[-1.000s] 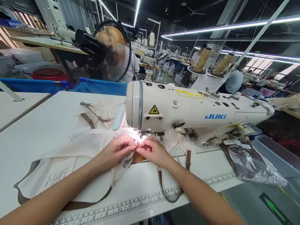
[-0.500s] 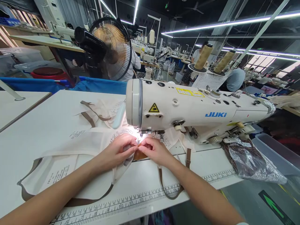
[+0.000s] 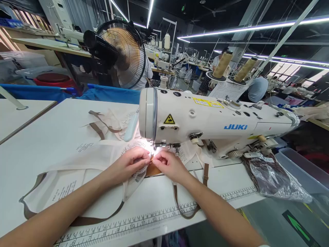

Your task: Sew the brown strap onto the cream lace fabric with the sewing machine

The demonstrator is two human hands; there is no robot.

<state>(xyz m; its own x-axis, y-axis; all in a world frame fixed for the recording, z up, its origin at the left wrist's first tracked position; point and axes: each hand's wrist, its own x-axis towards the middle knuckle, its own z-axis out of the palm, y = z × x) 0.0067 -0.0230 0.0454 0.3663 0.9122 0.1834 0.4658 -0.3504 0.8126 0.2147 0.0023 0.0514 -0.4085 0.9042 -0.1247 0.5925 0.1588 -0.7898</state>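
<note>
Cream garment [image 3: 102, 154]: spread on the white table [image 3: 64, 130], its lace edge right under the sewing machine [image 3: 200, 116], I see.
Left hand [image 3: 131, 162]: thumb and forefinger pinched closed on the garment.
Right hand [image 3: 171, 166]: pinched on it too, fingertips beside the left's; exact fold hidden from me.
Brown strap [image 3: 206, 174]: curling past the right wrist.

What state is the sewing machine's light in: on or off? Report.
On: white glow beneath the sewing machine's head, beside the right hand.

The sewing machine [image 3: 213, 120] reads JUKI, the ruler [image 3: 151, 219] 12.
</note>
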